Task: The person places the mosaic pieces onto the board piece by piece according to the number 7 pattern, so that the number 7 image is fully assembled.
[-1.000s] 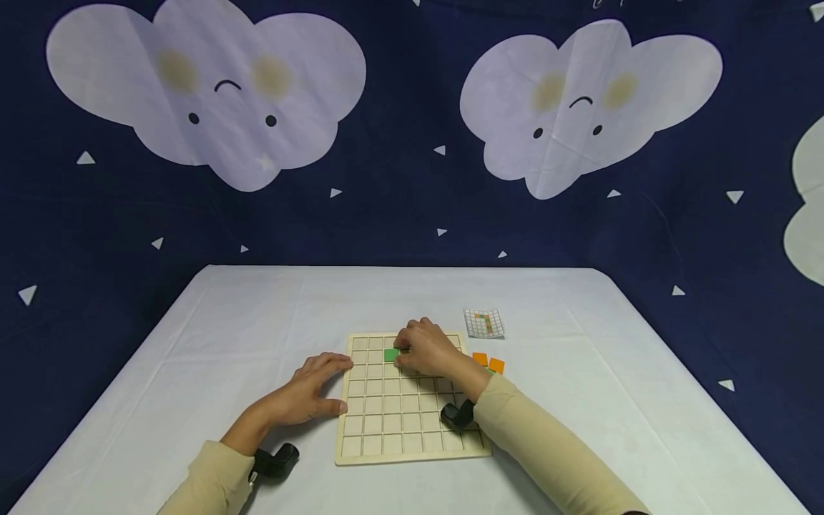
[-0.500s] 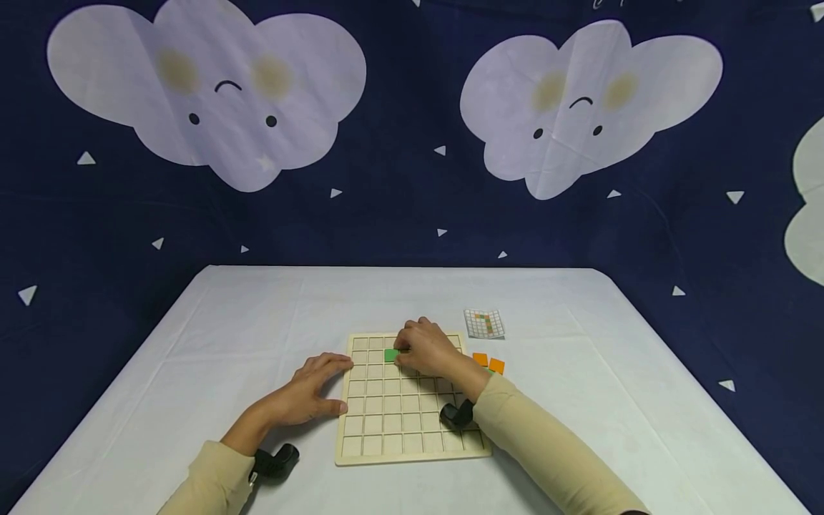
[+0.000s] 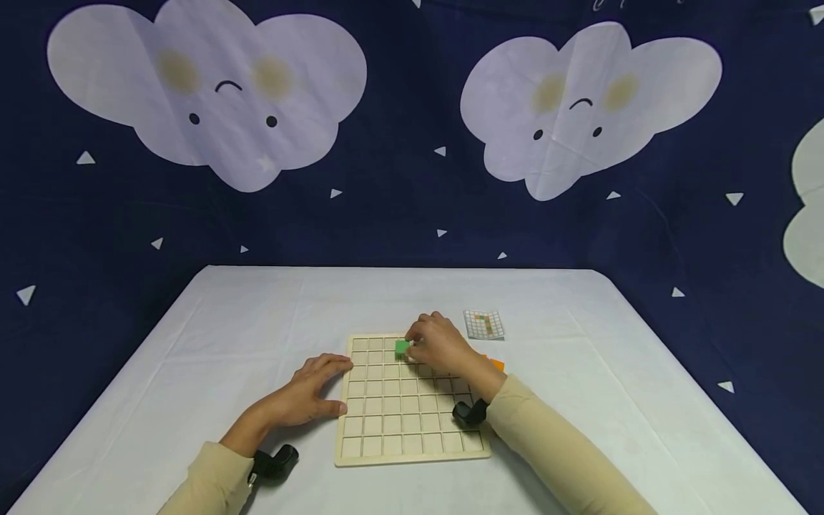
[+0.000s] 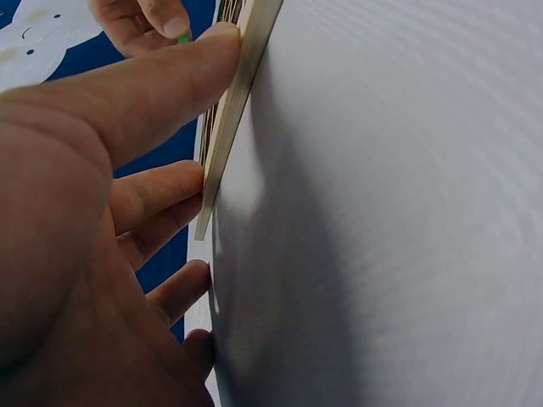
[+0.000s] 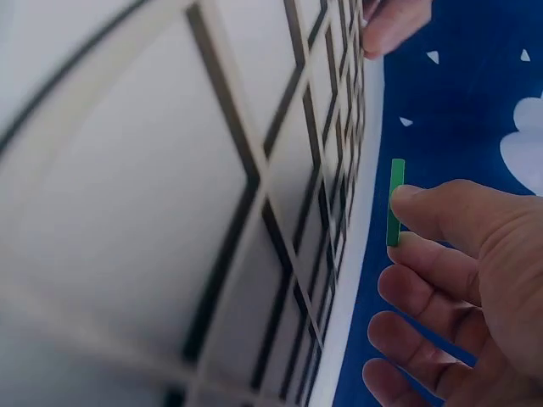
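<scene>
A thin square green tile (image 3: 402,348) is pinched between the thumb and index finger of my right hand (image 3: 444,348). In the right wrist view the tile (image 5: 395,202) is seen edge-on, apart from the board's grid. Beneath it lies a pale wooden grid board (image 3: 391,423) on the white table. My left hand (image 3: 307,393) touches the board's left edge with thumb and fingertips, fingers spread. The left wrist view shows that thumb (image 4: 222,52) against the board's side.
Orange tiles (image 3: 497,365) lie right of the board, partly hidden by my right wrist. Behind them lies a small paper card (image 3: 484,325) with a printed colored grid pattern. The white table (image 3: 611,400) ends before a dark blue cloth (image 3: 412,214) with clouds.
The right hand has lifted the green tile off the board's upper row and shifted it slightly right. It now covers more of the orange tiles. My left hand stays put.
</scene>
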{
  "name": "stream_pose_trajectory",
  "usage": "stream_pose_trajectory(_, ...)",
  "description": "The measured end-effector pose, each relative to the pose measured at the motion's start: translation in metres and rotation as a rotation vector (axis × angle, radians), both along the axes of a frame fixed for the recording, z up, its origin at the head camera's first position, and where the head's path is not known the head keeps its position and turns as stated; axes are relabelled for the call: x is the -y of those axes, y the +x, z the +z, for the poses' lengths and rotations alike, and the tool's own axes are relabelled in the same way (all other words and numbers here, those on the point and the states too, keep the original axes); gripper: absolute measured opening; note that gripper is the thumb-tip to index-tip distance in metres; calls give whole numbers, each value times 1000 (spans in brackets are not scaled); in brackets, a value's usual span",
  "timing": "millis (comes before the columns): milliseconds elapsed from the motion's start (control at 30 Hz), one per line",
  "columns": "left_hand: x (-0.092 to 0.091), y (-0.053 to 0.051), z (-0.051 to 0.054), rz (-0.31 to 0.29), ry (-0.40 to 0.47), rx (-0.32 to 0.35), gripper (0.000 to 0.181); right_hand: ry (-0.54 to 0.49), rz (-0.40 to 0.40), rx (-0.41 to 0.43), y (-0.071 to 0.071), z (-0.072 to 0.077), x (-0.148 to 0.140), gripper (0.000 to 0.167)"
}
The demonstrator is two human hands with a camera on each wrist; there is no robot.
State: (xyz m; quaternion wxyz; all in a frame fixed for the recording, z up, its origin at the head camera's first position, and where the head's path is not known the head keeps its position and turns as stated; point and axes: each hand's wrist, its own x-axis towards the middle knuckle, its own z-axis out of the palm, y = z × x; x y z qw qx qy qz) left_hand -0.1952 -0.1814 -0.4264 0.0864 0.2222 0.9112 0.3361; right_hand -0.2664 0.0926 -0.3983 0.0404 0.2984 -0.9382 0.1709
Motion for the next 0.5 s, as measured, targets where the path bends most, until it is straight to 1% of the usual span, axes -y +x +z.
stream_pose_trajectory(167,0,0,0,2,-5,0,68,-50,-38,30,6,7,-16,22)
stream_pose_trajectory(367,0,0,1,1,-1,-6,69,-80,-71,0,14,12,-41,21)
stream_pose_trajectory(500,1,0,1,3,-4,-6,69,-93,-104,-3,19,14,-62,21)
